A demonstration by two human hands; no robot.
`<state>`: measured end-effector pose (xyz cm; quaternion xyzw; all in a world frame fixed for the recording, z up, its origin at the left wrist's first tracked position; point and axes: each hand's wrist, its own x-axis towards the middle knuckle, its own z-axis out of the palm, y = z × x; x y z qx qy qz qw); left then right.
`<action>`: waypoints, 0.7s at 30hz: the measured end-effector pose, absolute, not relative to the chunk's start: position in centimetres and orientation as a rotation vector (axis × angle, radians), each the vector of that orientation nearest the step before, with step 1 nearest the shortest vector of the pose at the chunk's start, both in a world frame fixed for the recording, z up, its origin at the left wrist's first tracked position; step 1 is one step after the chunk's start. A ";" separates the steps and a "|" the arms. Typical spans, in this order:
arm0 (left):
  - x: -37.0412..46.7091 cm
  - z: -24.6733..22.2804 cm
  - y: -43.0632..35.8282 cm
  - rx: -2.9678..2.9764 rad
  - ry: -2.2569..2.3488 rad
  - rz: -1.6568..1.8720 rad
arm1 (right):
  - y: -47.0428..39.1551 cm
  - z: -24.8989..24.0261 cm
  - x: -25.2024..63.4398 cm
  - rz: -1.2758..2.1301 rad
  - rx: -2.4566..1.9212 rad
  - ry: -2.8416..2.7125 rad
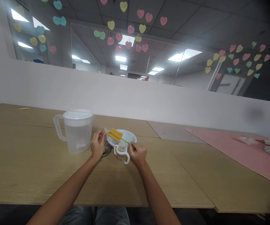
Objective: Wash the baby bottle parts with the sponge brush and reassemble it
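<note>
Left hand (97, 145): pinching crinkled clear plastic (105, 131).
Right hand (138, 153): closed around the thin green handle (125, 141) of a yellow ribbed sponge brush (115, 134).
Brush: aslant between both hands, seen against the round white plate (132, 136).
Bottle risk: a slack right grip could drop the brush, tipping the clear bottle with white handles (121, 153).

Pastel hearts (142, 28) dot the window (164, 57) above a white wall (125, 97), and a pink sheet (230, 145) lies at right.
</note>
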<state>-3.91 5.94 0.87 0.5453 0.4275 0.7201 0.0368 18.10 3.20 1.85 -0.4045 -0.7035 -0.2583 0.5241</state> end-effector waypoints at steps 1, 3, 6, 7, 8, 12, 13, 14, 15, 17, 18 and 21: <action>-3.9 0.9 6.0 1.662 1.309 2.215 | 3.2 1.8 18.1 -0.607 -0.967 -1.685; -3.9 0.9 5.9 1.645 1.298 2.226 | 3.1 1.8 18.1 -0.589 -0.967 -1.695; -3.9 1.1 5.7 1.674 1.292 2.229 | 3.2 1.8 18.0 -0.586 -0.977 -1.724; -3.8 1.1 5.6 1.697 1.296 2.225 | 3.3 1.7 18.0 -0.592 -0.988 -1.731; -3.7 1.2 5.5 1.721 1.298 2.223 | 3.4 1.7 18.0 -0.604 -1.005 -1.734; -3.4 1.7 4.9 1.803 1.281 2.246 | 3.9 1.6 17.9 -0.683 -1.142 -1.700; -3.3 1.8 4.8 1.824 1.269 2.254 | 3.9 1.6 18.0 -0.692 -1.188 -1.681; -3.3 1.8 4.7 1.846 1.259 2.256 | 3.9 1.6 18.0 -0.688 -1.234 -1.658; -3.4 1.9 4.6 1.870 1.255 2.252 | 3.9 1.7 18.0 -0.675 -1.278 -1.631; -3.7 1.9 4.5 1.915 1.285 2.224 | 3.8 1.8 18.0 -0.631 -1.342 -1.587; -3.9 1.9 4.5 1.928 1.318 2.207 | 3.7 1.9 18.0 -0.610 -1.360 -1.575; -4.6 1.8 4.8 1.918 1.453 2.162 | 3.6 2.0 18.0 -0.568 -1.379 -1.578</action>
